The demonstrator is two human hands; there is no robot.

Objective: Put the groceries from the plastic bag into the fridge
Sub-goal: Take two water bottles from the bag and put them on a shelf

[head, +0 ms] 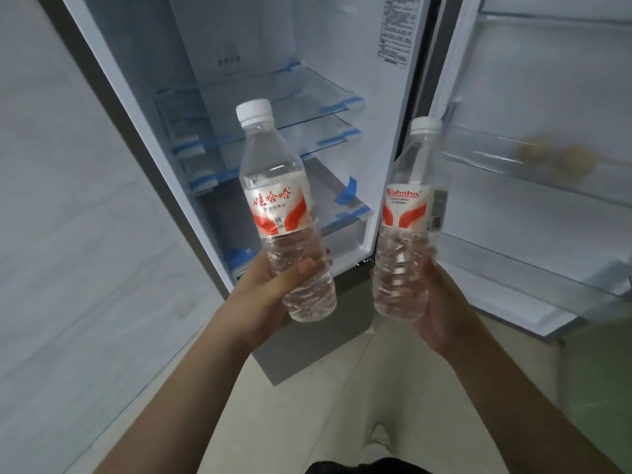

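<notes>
Hands [263, 295] [441, 302] grip two water-filled bottles [277, 186] [407, 206].

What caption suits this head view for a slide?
Each hand, left and right, holds a water bottle before the open fridge.

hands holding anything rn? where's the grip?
Yes. Left hand grips the left water bottle around its ribbed lower body; right hand grips the right water bottle the same way, below the label.
</notes>
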